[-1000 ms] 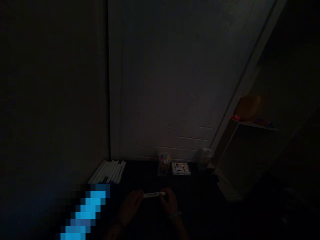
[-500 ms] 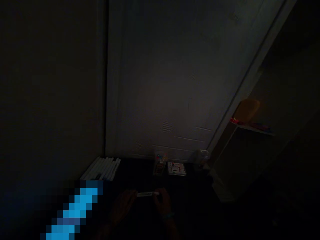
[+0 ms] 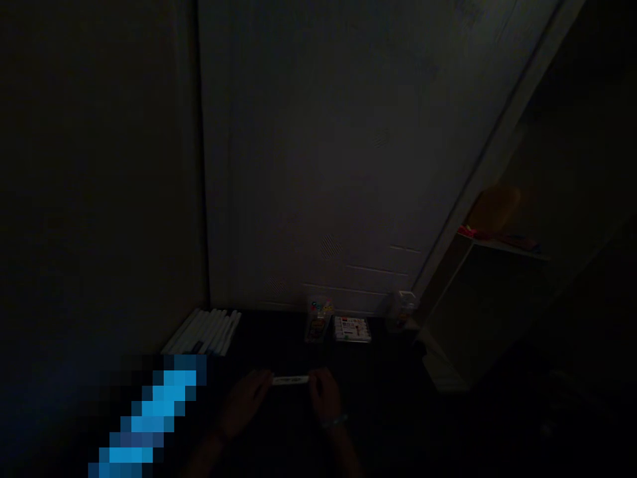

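A slim white marker (image 3: pixel 290 380) with dark print on its side lies level between my hands, above the dark tabletop. My left hand (image 3: pixel 251 393) is closed on its left end, and my right hand (image 3: pixel 324 393), with a band at the wrist, is closed on its right end. Both ends are hidden by my fingers, and the dim light blurs finger detail. To the left lies a row of several similar white markers (image 3: pixel 209 332), side by side.
Along the wall (image 3: pixel 318 166) stand a clear container with colourful bits (image 3: pixel 318 322), a flat pack with printed label (image 3: pixel 352 329) and a transparent container (image 3: pixel 403 311). A shelf unit (image 3: pixel 478 312) rises at right. A pixelated bright blue patch (image 3: pixel 149 418) covers the lower left.
My right hand has closed further over the marker's right end, which showed more before. My left hand keeps its hold. The view has shifted slightly.
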The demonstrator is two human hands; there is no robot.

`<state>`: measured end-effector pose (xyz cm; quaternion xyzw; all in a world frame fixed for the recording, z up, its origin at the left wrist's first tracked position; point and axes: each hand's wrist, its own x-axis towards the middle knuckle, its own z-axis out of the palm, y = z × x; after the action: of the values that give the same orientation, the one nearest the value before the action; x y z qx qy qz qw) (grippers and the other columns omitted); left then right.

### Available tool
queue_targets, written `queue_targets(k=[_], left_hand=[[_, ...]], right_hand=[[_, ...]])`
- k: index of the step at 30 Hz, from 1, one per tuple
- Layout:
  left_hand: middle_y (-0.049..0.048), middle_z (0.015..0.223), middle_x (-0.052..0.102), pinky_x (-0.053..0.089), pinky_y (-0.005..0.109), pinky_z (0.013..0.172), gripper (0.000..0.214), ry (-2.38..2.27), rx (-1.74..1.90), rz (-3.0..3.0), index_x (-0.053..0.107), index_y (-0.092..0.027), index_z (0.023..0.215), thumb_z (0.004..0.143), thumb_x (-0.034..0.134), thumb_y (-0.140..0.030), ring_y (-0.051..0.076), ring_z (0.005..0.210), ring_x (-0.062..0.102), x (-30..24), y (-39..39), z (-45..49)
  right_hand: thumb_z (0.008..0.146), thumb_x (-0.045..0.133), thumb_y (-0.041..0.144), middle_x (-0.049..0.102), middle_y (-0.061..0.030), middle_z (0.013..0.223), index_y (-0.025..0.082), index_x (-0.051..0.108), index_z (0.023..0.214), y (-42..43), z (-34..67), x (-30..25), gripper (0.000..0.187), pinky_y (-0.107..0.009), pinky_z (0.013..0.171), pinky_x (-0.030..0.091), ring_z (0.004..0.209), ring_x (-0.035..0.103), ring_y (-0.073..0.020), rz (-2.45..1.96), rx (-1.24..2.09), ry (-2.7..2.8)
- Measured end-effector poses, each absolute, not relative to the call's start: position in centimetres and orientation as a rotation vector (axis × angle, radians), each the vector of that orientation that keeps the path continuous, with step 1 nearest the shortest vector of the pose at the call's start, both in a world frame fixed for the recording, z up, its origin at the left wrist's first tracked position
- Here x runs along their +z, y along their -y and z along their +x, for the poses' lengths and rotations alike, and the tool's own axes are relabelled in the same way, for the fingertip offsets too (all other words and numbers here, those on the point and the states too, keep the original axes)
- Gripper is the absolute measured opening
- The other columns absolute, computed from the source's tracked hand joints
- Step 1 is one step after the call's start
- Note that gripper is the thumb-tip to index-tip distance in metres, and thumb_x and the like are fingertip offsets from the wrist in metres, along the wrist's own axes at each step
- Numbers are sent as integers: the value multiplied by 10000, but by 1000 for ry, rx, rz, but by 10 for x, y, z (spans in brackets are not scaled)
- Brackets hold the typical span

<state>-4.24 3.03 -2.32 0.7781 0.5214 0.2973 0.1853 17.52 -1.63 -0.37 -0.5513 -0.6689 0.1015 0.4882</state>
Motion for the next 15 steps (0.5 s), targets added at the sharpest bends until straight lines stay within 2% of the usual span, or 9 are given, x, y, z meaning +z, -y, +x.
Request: queue_targets(k=[6,15], left_hand=[[-6,1129,584,363,317,965,369,-1556,796,2233,576,-222,1056,825,330,-371,165,1071,502,-34,-35,-44],[-19,1151,568,369,329,963,354,-1575,712,2395,581,-255,1059,810,332,-294,175,1103,482,-30,-31,-47]], right_hand=[[792,480,286,581,-29,806,204,588,867,19,175,1,154,-241,700,420,768,542,-144,-1366,264,1636],[795,475,244,582,-24,808,213,579,859,15,173,-7,126,-232,698,418,764,548,-144,-1331,211,1606]])
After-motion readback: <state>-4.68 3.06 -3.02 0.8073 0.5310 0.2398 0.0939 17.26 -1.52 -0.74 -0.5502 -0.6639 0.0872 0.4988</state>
